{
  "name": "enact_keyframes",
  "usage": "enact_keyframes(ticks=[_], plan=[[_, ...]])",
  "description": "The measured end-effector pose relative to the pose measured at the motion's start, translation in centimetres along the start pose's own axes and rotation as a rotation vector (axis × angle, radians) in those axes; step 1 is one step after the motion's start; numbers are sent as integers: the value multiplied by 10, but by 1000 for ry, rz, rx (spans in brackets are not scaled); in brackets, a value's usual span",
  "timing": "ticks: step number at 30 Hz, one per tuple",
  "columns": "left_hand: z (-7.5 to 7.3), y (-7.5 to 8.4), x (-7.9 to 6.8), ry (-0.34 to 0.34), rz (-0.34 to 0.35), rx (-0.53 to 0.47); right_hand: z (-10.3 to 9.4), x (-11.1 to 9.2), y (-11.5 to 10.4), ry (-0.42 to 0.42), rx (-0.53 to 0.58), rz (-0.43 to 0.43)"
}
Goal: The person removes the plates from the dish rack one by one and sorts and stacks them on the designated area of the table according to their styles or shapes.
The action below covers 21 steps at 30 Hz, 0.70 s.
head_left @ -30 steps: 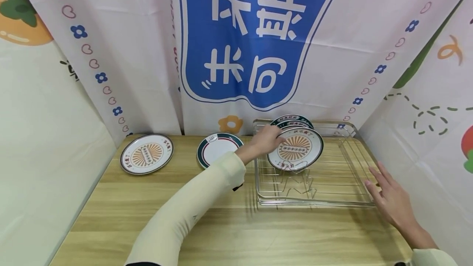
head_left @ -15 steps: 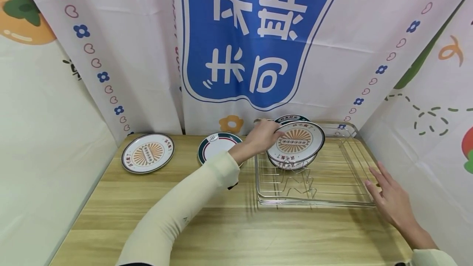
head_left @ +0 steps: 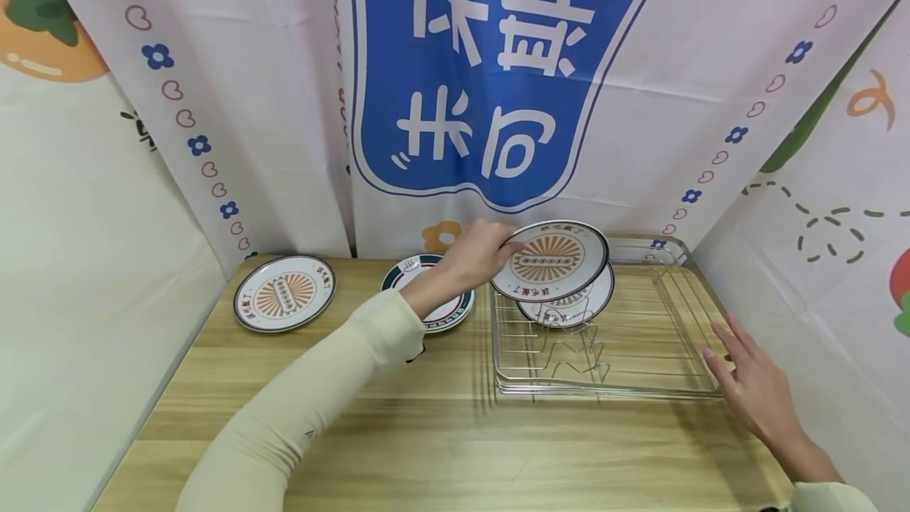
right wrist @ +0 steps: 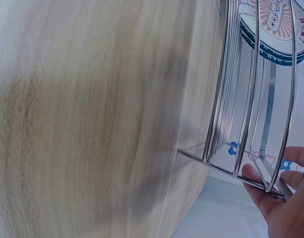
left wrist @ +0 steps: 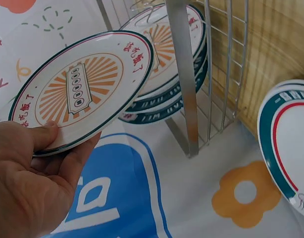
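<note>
My left hand (head_left: 478, 257) pinches a white plate (head_left: 562, 261) with an orange sunburst print at its left edge, thumb on the printed face and fingers beneath. That plate is tilted and raised over the left part of the wire dish rack (head_left: 611, 392). Behind it, more plates (left wrist: 167, 44) lean together in the rack, partly hidden; green bands show on their undersides. At the rack's right end, my right hand (head_left: 757, 385) holds the corner, and the right wrist view shows the metal rail (right wrist: 248, 183) between thumb and fingers.
A sunburst plate (head_left: 284, 295) lies flat at the table's back left. A green-rimmed plate (head_left: 455, 313) lies just left of the rack, partly behind my left forearm. Printed cloth (head_left: 284, 141) hangs behind the wooden table (head_left: 426, 449) and along its sides.
The left hand has lifted the front sunburst plate out from the leaning plates and moved it up and left, uncovering a similar plate behind. The right hand has stayed at the rack's corner.
</note>
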<state>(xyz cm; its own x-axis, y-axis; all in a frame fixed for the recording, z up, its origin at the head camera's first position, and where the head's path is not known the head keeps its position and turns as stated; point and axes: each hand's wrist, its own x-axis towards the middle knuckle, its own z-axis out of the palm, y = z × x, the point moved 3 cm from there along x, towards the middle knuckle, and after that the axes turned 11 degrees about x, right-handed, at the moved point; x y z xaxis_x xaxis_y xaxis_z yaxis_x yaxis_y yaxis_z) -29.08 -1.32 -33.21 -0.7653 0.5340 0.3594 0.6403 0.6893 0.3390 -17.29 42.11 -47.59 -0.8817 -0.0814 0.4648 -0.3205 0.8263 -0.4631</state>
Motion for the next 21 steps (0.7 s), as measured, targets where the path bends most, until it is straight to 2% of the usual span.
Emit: enact_keyframes(ticks=[4,8,17,21], plan=[[-14,-7,-11,14,-26,-19,0,0,0,-3,-8,-4],[-26,-12,-20,31,-52,3,0,-1,-1,-1,-9,-6],[-47,-24,-35,78,-70,17,-1,0,-1,-11,-1,-1],[-56,-32,-47,87,-84,15,-1,0,-1,-10,2,-6]])
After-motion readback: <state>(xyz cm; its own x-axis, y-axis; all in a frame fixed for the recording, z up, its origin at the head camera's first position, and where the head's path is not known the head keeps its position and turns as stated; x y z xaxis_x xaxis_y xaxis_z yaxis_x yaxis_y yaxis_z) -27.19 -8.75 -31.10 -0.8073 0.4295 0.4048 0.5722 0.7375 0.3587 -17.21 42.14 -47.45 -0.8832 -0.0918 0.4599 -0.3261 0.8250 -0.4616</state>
